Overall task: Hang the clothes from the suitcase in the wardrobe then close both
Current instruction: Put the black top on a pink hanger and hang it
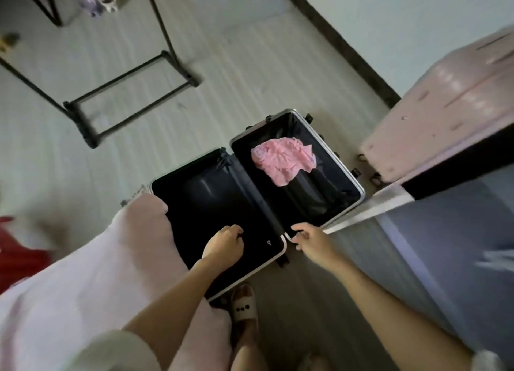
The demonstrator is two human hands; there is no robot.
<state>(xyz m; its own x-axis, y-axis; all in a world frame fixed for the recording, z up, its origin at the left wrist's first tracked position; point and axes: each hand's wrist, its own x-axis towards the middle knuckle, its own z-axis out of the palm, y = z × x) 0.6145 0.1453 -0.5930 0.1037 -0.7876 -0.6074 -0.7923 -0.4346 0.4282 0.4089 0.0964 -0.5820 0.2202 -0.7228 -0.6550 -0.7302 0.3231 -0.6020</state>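
The suitcase (328,212) lies opened flat on the pale floor, both black-lined halves facing up, and the only garment visible in it is a crumpled pink garment (283,160) in the far part of the right half; the left half looks bare, though its lining is dark. Both hands are at the near end of the case. The left hand (224,247) hangs over the near part of the left half with its fingers curled under; whether they pinch anything there cannot be told. The right hand (310,238) is at the near corner where the two halves meet, fingers loosely bent at the metal rim, and a firm grip cannot be made out. A pale pink cloth (97,273) drapes near the left forearm, and a pink cabinet (445,106) stands to the right, just beyond the case. The step in hand appears to be unpacking, with one piece left. The next move likely calls for reaching to the far right half, gathering the pink garment, and carrying it to the wardrobe, which is not clearly shown here.
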